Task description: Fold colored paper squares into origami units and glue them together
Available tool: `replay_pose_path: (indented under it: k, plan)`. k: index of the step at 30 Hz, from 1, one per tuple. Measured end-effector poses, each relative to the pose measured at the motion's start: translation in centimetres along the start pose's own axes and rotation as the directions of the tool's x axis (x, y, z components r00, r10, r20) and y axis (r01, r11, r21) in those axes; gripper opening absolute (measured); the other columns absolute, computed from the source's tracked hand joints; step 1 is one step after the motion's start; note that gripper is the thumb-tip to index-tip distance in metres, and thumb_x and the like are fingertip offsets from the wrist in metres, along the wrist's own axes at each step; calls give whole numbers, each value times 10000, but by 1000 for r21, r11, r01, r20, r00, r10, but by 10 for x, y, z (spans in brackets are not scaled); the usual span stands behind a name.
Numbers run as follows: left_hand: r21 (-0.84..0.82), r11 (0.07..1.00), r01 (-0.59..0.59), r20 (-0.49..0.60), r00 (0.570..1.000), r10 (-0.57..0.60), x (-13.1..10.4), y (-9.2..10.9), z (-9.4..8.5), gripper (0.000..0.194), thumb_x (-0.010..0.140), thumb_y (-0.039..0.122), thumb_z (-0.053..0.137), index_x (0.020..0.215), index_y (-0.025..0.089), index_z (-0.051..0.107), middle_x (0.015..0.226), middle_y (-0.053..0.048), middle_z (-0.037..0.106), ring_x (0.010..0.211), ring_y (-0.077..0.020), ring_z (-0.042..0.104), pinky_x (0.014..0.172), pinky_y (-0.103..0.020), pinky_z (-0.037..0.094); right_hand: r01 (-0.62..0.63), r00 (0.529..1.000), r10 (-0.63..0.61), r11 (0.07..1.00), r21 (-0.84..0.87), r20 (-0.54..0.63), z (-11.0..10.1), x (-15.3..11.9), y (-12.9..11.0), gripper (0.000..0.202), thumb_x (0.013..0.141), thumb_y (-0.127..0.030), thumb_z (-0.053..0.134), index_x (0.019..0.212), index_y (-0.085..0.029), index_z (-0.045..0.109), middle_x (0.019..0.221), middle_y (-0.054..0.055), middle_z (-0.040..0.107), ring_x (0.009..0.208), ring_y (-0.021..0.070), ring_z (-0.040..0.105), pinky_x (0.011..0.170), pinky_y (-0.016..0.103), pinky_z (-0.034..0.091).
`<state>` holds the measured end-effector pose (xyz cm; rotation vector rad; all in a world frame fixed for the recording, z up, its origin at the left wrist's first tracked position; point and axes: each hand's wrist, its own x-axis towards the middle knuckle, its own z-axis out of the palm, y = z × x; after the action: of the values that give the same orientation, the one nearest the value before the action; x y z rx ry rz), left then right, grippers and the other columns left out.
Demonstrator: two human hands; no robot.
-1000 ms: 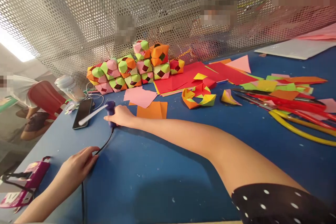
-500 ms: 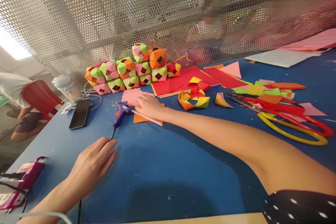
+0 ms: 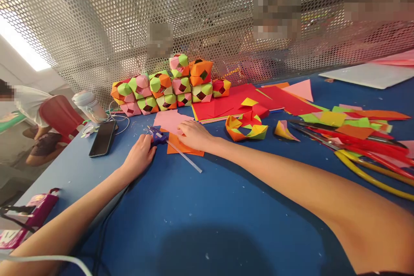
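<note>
A blue hot glue gun (image 3: 158,137) lies on the table, a clear glue stick (image 3: 189,159) jutting from its rear end. My left hand (image 3: 139,153) is closed around its handle, which is mostly hidden. To its right, my right hand (image 3: 194,134) rests palm down, fingers loosely stretched over the edges of a pink paper sheet (image 3: 166,118) and an orange paper sheet (image 3: 174,146); the fingertips are partly hidden. Right of that hand sits a ring of folded red, yellow and orange paper (image 3: 231,129), beside a single folded paper piece (image 3: 284,131).
Folded paper balls (image 3: 160,84) are stacked against a perforated metal screen (image 3: 129,17). Red paper (image 3: 220,103) and large scissors (image 3: 349,159) lie to the right. At left are a phone (image 3: 102,139), a tumbler (image 3: 89,105) and a magenta power strip (image 3: 40,215). People are beyond the table.
My left hand has moved forward from the bare table onto the glue gun's handle and closed around it. My right hand stays on the paper. The view has shifted slightly.
</note>
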<state>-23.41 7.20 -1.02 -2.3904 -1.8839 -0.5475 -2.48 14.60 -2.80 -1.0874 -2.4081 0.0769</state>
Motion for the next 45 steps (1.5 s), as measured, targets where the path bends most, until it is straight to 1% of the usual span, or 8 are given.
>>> replay_pose_path:
  k: [15,26,31,34,36,38,41,45]
  plan:
    - [-526,787,322,-267,816,-512,-19,-60,-14,341,747,446,537,932,160,518,693,0,577,590,-129,546,532,-230,421,28,1000,-28,999,-32,4,-8,-3,10,187,836,-160,489,907,-130,659,1003,89,679,999,214,579,867,307,425]
    - [-329,879,346,-243,868,-432,-28,-51,-23,271,753,402,566,915,190,517,906,-48,586,809,-196,572,714,-323,463,-2,999,5,997,-78,32,5,8,18,210,853,-265,510,874,-127,667,1008,128,678,1014,241,573,813,314,429]
    - [-179,956,233,-265,924,-275,-50,-12,-42,148,774,354,545,783,211,508,861,-35,535,804,-192,529,594,-274,444,-33,999,32,997,-69,-12,2,7,20,300,921,-248,395,844,-143,666,928,104,691,886,217,610,694,292,413]
    - [-267,959,93,-95,988,-122,-49,23,-46,145,822,345,508,812,206,546,876,-40,561,803,-176,553,554,-244,448,-39,998,36,998,-56,-51,-10,3,20,348,948,-268,346,850,-148,657,889,87,681,843,193,604,665,278,396]
    - [-518,837,179,42,982,-184,-39,45,-41,201,803,381,555,880,196,545,896,-41,588,764,-163,581,612,-270,490,-5,998,3,999,-50,-59,-22,-8,19,350,956,-281,339,872,-154,654,889,71,676,852,177,597,685,271,397]
    - [-828,462,316,215,942,-259,-23,62,-32,300,837,432,503,1014,190,485,942,-62,614,735,-167,624,683,-342,528,67,996,-70,996,-53,-53,-37,-28,17,328,956,-298,355,916,-166,652,930,58,675,905,171,586,729,270,404]
    - [-873,31,487,477,865,-157,0,82,-15,338,847,428,488,1024,140,505,903,-102,641,731,-182,654,719,-356,538,334,937,-343,934,-124,-60,-59,-67,15,322,951,-265,357,940,-141,654,969,92,677,931,190,585,766,309,420]
    - [-846,-30,532,530,833,-159,13,105,6,386,734,118,618,1099,146,495,804,-29,630,618,-100,601,585,-216,497,447,887,-455,889,-98,-81,-77,-115,16,262,919,-313,442,916,-152,650,934,88,689,924,202,605,784,341,462]
